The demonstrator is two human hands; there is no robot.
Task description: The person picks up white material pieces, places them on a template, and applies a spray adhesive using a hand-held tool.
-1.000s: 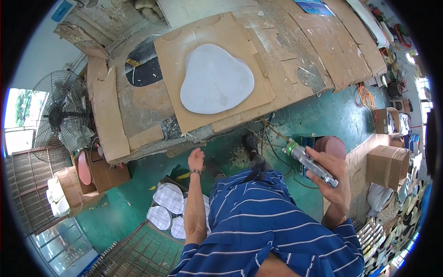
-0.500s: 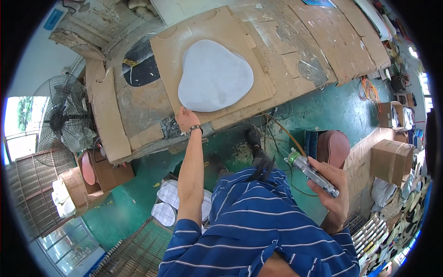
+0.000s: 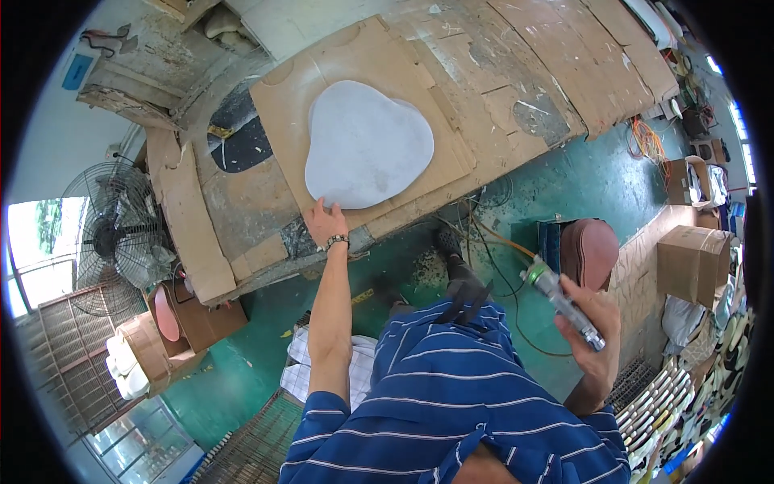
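Observation:
A white, rounded three-lobed sheet (image 3: pixel 369 145) lies on a cardboard square on the workbench; a second edge shows beneath it at its right side. My left hand (image 3: pixel 326 224) reaches the sheet's near left edge, fingers spread and fingertips touching or just at the rim. Off to the right, above the floor, my right hand (image 3: pixel 594 324) is closed around a silver hand-held air tool (image 3: pixel 556 297) with a green collar. An orange hose (image 3: pixel 501 239) runs up to the collar end. Its exact kind is hard to make out.
The cardboard-covered workbench (image 3: pixel 516 64) spans the far side. A black fan (image 3: pixel 109 235) stands at left beside a brown box (image 3: pixel 201 324). Reddish-brown rounded pads (image 3: pixel 592 254) are stacked at right, near a carton (image 3: pixel 695 264). Hoses trail over the green floor.
My left hand's fingers have spread from a closed grip at the sheet's edge. My right hand and the tool have shifted slightly right and down in the view, which has also shifted.

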